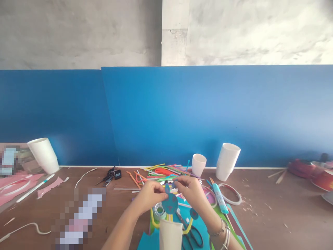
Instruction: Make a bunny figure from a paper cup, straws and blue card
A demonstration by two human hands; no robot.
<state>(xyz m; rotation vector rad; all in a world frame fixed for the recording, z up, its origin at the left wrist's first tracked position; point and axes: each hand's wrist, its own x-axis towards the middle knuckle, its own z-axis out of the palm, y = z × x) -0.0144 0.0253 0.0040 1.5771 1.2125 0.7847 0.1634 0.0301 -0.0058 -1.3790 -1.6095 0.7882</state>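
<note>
A round blue paper piece (170,203) with small blue ear-like pieces on top stands above an upside-down white paper cup (170,234). Yellow bent straws (187,226) stick out from the cup's sides, the right one ending in a small blue disc (194,213). My left hand (153,196) pinches the upper left of the round piece, by the left ear. At the upper right, my right hand (188,189) holds a small blue paper piece (174,184) between thumb and fingers.
Black scissors (192,236) and a tape roll (159,210) lie beside the cup. Behind are many coloured straws (156,170), a small cup (199,164) and stacked cups (228,161). A glue tube (220,198) lies right, keys (111,175) left, before a blue partition (166,114).
</note>
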